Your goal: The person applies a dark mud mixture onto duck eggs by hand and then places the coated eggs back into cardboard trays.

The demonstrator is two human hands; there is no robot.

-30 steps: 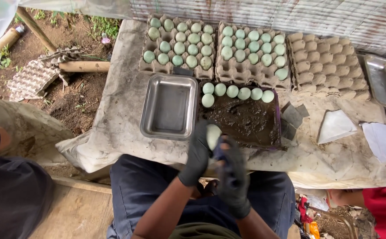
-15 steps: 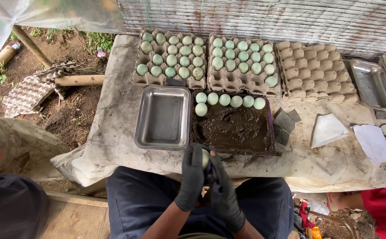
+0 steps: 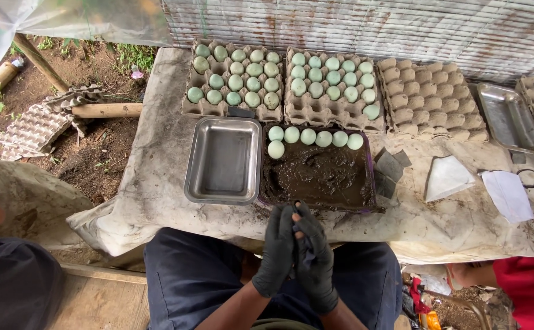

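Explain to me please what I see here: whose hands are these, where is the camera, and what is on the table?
The camera sits on a person's head and looks down. The left hand and right hand are that person's own, in black gloves, pressed together around something I cannot make out. Before them, on the cloth-covered table, stand a tray of dark mud with pale green eggs along its far edge, an empty metal tray, and cardboard egg cartons. Two cartons are full; a third carton is empty.
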